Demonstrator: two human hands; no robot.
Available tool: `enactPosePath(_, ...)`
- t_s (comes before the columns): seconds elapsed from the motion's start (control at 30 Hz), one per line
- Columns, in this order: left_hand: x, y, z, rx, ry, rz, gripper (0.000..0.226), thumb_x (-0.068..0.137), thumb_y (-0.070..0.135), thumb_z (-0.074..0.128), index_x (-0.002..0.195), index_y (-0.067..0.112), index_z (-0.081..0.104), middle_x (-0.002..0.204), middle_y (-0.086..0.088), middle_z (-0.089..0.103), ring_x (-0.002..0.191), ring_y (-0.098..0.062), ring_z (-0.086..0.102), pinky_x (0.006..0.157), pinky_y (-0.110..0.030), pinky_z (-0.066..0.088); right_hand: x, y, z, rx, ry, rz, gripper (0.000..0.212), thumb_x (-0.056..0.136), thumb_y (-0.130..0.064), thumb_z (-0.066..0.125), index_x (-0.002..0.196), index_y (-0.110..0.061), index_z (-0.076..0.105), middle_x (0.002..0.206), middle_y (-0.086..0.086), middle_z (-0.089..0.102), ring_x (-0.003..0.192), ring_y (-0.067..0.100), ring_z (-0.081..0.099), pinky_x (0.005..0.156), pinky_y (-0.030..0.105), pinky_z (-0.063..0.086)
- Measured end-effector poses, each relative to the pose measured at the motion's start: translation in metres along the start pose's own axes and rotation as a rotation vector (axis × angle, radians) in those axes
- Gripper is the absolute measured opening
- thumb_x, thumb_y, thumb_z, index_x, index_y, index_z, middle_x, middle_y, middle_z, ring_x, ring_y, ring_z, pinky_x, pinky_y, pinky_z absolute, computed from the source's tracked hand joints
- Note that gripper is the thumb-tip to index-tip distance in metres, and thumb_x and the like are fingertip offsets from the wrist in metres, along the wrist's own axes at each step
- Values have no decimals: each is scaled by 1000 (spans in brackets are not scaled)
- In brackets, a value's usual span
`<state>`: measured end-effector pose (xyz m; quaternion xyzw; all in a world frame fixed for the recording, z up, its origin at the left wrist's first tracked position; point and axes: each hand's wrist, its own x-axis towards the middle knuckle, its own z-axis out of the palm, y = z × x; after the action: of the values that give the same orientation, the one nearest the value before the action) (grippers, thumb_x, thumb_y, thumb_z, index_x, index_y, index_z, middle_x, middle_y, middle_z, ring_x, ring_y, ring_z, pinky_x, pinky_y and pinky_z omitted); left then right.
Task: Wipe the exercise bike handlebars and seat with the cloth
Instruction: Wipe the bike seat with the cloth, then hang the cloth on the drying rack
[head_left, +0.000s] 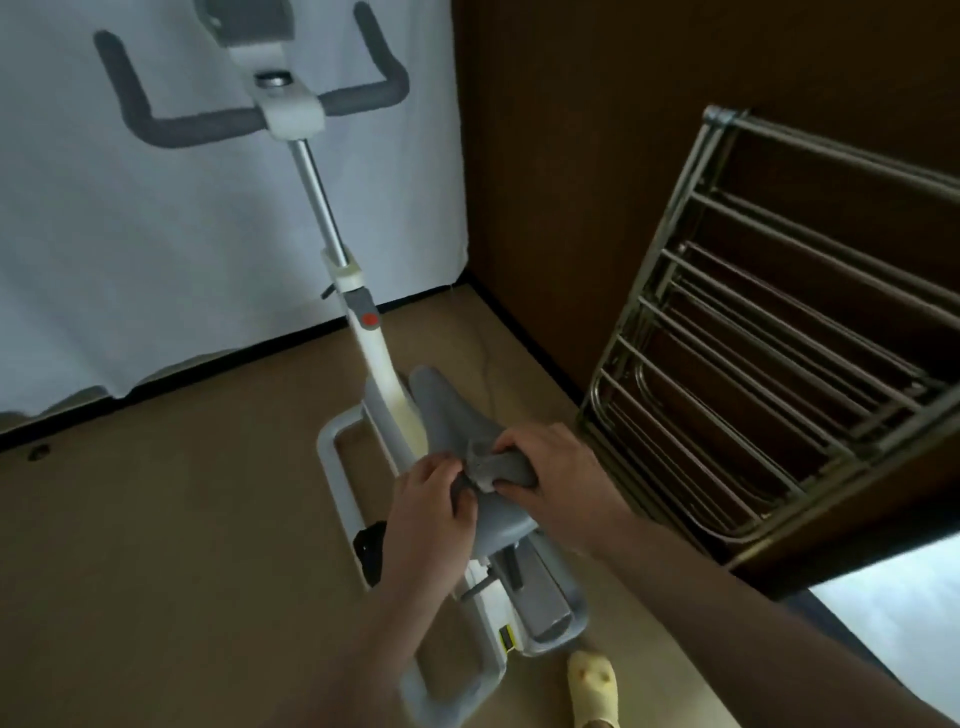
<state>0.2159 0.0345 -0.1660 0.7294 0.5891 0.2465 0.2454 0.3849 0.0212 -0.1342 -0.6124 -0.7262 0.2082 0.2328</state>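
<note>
Cloth (498, 467) sat bunched on the seat (467, 441), mid-saddle. My right hand (553, 467) gripped it; my left hand (431, 493) pinched its near end. Handlebars (171, 124) stood well beyond the seat. Best, I judged: flatten cloth, press, stroke nose to tail.

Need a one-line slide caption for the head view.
Both hands, left hand and right hand, hold a grey cloth on the bike seat.

Tan, smooth floor (171, 519) bearing a white-framed exercise bike (374, 364) mid-scene. Near right of bike base, a pale yellow slipper (592, 686) on the floor. Far left by the dark skirting, a small dark speck (39, 451), unidentifiable.
</note>
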Motion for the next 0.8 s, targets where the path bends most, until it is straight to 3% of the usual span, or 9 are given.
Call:
enactPosePath(0.1,-2,20,-6,31,-91,45,20,93,18,49,112,16,57,112,1,55,108,-20,48,88,-33,44,-14,-4,-9,67,-60,83,37,81,-18,63,115,-30,54,111,-12,52,101,5,42,91,27,41)
enactPosePath(0.27,5,74,-7,40,-229,247,28,96,20,48,122,22,57,115,4,54,107,-17,48,89,-33,44,-50,12,-56,127,-93,195,30,83,-17,65,111,-25,59,103,-5,57,86,11,59,79,36,52)
enactPosePath(0.43,16,133,12,101,-273,339,34,97,26,50,131,25,52,126,4,53,116,-18,47,92,-31,42,-79,45,-108,79,12,261,27,88,-29,65,113,-35,56,103,-14,55,81,6,61,69,26,55)
enactPosePath(0.6,33,211,49,80,-297,456,34,97,27,49,130,28,52,132,9,51,120,-15,44,93,-28,41,-109,94,-173,-6,123,293,30,86,-30,67,112,-38,54,103,-17,55,91,1,53,83,30,51)
enactPosePath(0.8,54,322,102,22,-272,593,34,95,24,54,129,25,54,129,6,54,120,-16,48,98,-37,45,-137,160,-263,-59,220,297,27,86,-27,66,109,-36,55,98,-15,57,87,3,57,78,32,54)
